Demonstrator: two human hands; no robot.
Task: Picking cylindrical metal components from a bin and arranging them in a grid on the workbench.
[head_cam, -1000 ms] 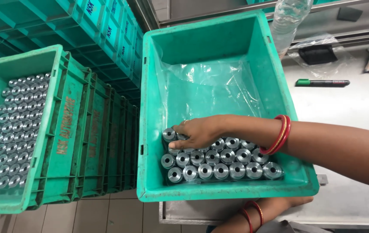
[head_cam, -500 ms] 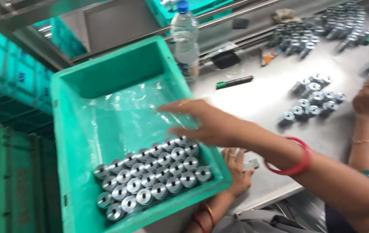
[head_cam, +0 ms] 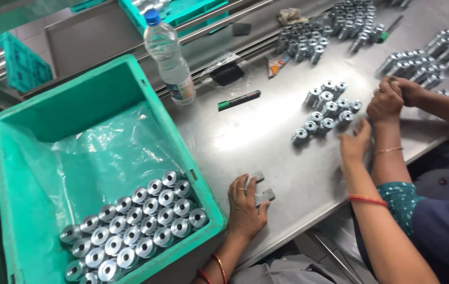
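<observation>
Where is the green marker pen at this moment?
In the head view, the green marker pen lies on the steel table, just right of the water bottle and beyond the green crate.

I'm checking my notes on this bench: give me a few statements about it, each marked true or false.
1. The left hand rests on small metal blocks at the table edge. True.
2. The green crate is empty. False: rows of metal rings lie in its near end.
3. The water bottle lies on its side. False: it stands upright.
4. The right hand is beside a cluster of metal fittings. True.
5. A green marker lies on the table. True.
</observation>
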